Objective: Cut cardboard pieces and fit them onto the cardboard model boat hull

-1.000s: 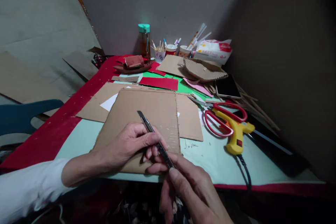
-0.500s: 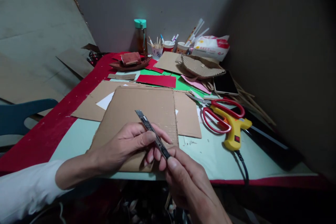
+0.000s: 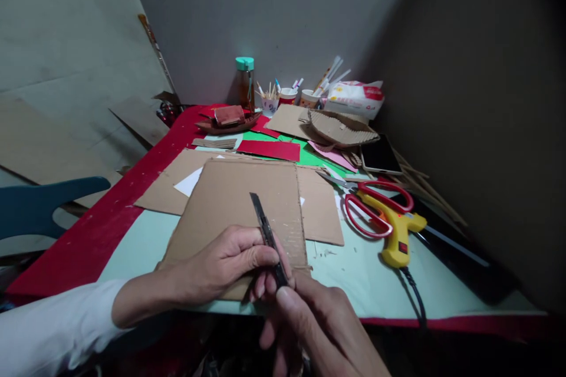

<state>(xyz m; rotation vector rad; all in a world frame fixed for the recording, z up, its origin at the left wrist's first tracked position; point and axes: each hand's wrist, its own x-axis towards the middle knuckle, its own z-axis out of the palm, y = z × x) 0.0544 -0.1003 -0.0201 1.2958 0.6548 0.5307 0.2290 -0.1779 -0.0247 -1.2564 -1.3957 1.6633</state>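
Observation:
A slim dark utility knife [image 3: 266, 231] is held between my two hands, its blade pointing up and away from me. My left hand [image 3: 234, 262] grips its middle, thumb on top and fingers curled beneath. At the lower end, my right hand [image 3: 322, 321] pinches the handle between thumb and fingers. Under the knife lies a brown cardboard sheet [image 3: 234, 200], its near edge partly hidden by my hands. Several fingers of my right hand are in shadow.
Red-handled scissors [image 3: 367, 218] rest against a yellow glue gun [image 3: 398, 241] on the right. Farther back are a brown model boat [image 3: 230, 121], a corrugated cardboard hull [image 3: 340, 128], a bottle [image 3: 245, 85] and cups [image 3: 288, 97] of sticks and pens. A blue chair [image 3: 48, 194] stands left.
The knife has turned more upright and its blade tip sits farther right. My right hand's lower fingers have loosened from the handle. The whole scene has shifted slightly down in view.

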